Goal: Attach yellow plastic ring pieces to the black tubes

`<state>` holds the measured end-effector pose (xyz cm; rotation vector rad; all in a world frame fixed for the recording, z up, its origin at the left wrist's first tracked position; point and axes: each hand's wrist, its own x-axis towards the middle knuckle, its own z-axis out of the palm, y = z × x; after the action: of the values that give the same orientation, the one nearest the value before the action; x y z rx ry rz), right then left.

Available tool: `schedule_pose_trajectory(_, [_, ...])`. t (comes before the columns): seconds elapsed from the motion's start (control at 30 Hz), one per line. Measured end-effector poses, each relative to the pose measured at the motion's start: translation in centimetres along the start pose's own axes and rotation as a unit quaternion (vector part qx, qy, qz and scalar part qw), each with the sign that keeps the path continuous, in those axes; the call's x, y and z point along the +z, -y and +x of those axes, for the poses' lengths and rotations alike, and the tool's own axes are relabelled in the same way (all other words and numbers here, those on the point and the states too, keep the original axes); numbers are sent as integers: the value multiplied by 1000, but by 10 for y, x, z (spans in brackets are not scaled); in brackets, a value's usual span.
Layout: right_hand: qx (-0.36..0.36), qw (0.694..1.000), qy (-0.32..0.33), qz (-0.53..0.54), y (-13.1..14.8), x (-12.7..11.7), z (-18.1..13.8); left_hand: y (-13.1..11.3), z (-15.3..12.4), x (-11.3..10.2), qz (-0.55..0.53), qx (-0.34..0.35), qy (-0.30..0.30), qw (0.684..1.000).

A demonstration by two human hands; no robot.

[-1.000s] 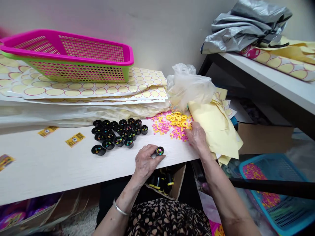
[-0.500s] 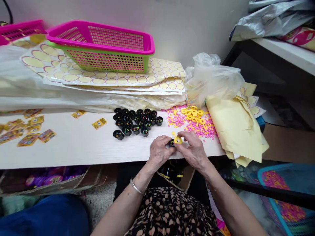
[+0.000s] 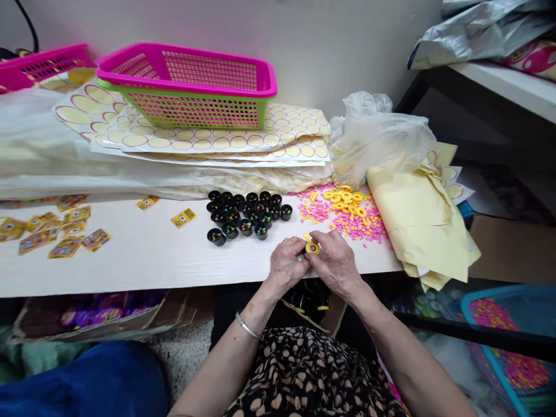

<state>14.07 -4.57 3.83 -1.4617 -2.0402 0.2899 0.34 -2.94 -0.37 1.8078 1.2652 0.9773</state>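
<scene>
My left hand (image 3: 287, 267) is curled around a small black cup, almost hidden by the fingers, at the white table's front edge (image 3: 130, 278). My right hand (image 3: 336, 263) pinches a yellow ring cap (image 3: 311, 247) on top of that cup. The two hands touch each other. Behind them stands a cluster of several black cups (image 3: 245, 212) with coloured beads inside. To the right lie loose yellow rings (image 3: 345, 200) on a spread of pink beads (image 3: 354, 226).
A pink and green basket (image 3: 191, 87) rests on sheets of round stickers (image 3: 226, 139) at the back. A clear plastic bag (image 3: 377, 139) and yellow paper sheets (image 3: 421, 220) lie right. Small yellow labels (image 3: 52, 231) are scattered left. A blue basket (image 3: 512, 341) sits below right.
My right hand left the bead pile with a yellow ring and joined my left hand over the black cup; now the ring sits lower on the cup. The view has shifted left.
</scene>
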Motion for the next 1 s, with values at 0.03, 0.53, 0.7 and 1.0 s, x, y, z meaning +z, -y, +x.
schedule_pose_trajectory(0.03, [12,1000,-6,17,0,1,0,0,1,-3,-49,-14,4,999])
schedule_pose_trajectory(0.53, [346,730,-17,589,-6,24,-8,-23,6,11,-169,-192,-41,966])
schedule_pose_trajectory(0.7, [381,727,-32,570,-3,27,-3,-25,5,16,-189,-206,-66,958])
schedule_pose_trajectory(1.0, [387,756,-12,527,-5,26,6,-28,15,15,-214,-258,-75,939])
